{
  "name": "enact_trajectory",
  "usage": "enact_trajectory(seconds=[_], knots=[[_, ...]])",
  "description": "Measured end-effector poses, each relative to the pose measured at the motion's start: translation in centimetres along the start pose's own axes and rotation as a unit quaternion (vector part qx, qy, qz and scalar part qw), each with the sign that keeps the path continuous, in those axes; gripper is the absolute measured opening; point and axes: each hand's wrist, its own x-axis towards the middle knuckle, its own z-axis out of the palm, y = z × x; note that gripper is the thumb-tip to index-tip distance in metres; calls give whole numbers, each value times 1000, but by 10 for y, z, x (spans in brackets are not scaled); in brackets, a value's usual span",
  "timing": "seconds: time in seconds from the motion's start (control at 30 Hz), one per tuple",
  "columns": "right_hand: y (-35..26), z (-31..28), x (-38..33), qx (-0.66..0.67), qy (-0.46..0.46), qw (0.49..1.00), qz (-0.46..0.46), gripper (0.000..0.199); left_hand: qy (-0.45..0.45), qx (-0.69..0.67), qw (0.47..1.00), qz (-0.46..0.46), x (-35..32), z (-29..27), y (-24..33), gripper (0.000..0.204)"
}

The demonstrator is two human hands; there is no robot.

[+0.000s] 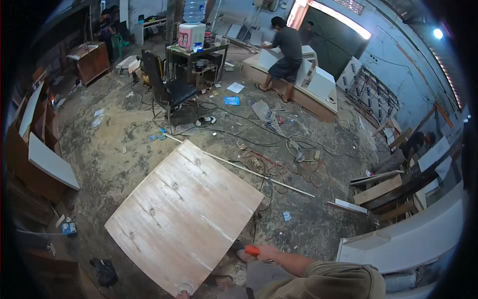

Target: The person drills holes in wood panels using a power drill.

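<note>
A large, pale wooden panel (186,214) with visible grain and knots lies tilted in front of me. My right hand (269,253) is closed round an orange-red thing (252,250), perhaps a handle, just off the panel's right edge; its kind does not show. At the panel's nearest corner, only a bit of my left hand (183,295) comes into view at the lower edge. Its fingers seem closed on a small round whitish thing (186,287), too indistinct to name. The rest of that hand is cut off.
A long thin wooden strip (259,175) lies beyond the panel, among cables (279,169). A black chair (174,92) and a water dispenser (191,35) stand farther off. Another person (289,50) bends over white boxes (321,82). White boards (413,229) are at right.
</note>
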Motion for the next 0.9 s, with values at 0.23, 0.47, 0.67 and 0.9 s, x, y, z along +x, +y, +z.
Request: enact_trajectory(seconds=[0.23, 0.47, 0.67, 0.9], knots=[[-33, 6, 119, -110, -206, 972, 24, 47, -110, 520, 792, 302, 24, 57, 1, 28], [-18, 67, 182, -28, -71, 991, -106, 67, 93, 156, 968, 176, 91, 123, 45, 37], [-1, 98, 195, 134, -46, 982, -124, 68, 130, 74, 980, 132, 147, 139, 42, 45], [20, 118, 196, 184, -16, 976, -111, 65, 68, -141, 986, 57, 159, 137, 23, 48]])
